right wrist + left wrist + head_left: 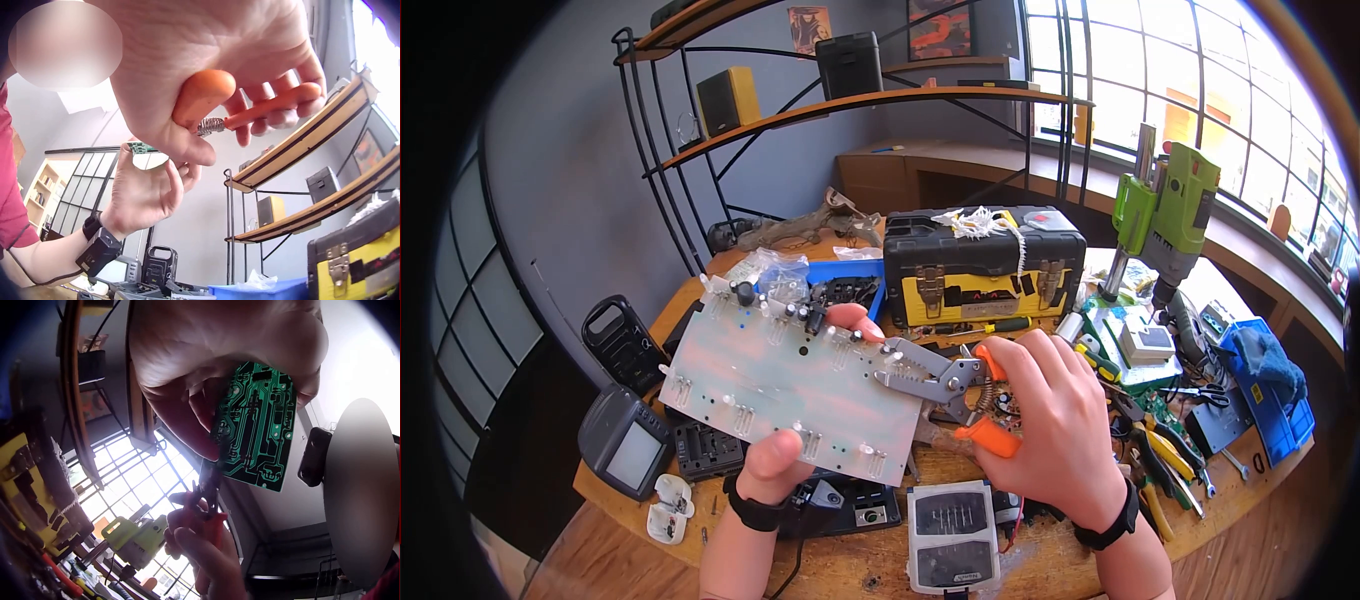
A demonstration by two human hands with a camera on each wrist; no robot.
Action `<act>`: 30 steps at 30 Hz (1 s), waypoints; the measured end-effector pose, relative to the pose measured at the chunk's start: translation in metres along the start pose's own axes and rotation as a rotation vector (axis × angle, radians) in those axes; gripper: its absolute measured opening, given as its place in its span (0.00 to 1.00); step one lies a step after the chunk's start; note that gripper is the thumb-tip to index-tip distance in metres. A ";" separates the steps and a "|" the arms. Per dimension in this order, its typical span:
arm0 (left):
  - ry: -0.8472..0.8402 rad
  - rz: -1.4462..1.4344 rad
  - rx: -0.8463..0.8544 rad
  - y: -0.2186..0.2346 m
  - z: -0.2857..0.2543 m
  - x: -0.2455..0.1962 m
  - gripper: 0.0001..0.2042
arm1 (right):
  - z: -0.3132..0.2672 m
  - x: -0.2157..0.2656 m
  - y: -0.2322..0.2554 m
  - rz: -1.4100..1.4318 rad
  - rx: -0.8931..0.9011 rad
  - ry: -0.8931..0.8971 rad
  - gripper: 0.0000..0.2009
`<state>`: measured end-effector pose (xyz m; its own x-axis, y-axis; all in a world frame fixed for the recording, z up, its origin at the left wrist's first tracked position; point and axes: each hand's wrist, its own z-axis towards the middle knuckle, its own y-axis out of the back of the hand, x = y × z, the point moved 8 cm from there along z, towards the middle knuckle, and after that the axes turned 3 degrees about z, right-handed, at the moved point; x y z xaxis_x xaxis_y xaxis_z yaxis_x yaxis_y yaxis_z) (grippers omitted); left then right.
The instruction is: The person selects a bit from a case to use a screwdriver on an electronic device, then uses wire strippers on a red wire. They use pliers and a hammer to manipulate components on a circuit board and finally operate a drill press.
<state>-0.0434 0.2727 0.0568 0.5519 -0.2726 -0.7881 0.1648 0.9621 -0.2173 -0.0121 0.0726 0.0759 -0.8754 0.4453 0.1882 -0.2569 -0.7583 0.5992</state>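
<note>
My left hand (775,465) holds a rectangular circuit board (780,375), thumb on the lower edge and a fingertip showing at the far edge. In the head view its pale face carries small clear and dark parts; green traces cover the other face in the left wrist view. My right hand (1055,425) grips orange-handled wire strippers (948,386), with a coil spring between the spread handles (990,438). The toothed jaws are parted at the board's upper right corner, beside the small parts there. Whatever lies between the tips is hidden.
Behind the board stand a black-and-yellow toolbox (985,270) and a blue bin (830,270). A green drill press (1165,205) rises at the right, near several pliers (1165,455). A case of bits (952,540) lies at the front, a small-screen device (625,445) at the left.
</note>
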 end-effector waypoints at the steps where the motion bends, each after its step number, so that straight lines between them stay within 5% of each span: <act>1: 0.032 0.036 -0.012 -0.001 -0.001 0.001 0.55 | 0.000 0.000 -0.001 0.003 0.014 -0.012 0.32; 12: 0.001 0.196 -0.012 -0.001 0.002 0.003 0.54 | 0.000 -0.002 -0.003 -0.035 -0.012 -0.019 0.32; 22: 0.078 -0.046 -0.007 -0.014 0.000 0.003 0.57 | 0.000 0.002 0.002 -0.034 -0.143 0.077 0.31; 30: 0.099 -0.059 0.009 -0.015 -0.002 0.007 0.57 | 0.004 -0.003 0.003 0.065 -0.013 0.080 0.31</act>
<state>-0.0435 0.2562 0.0534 0.4580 -0.3260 -0.8270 0.2018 0.9442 -0.2605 -0.0086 0.0714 0.0803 -0.9203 0.3558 0.1629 -0.2033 -0.7905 0.5778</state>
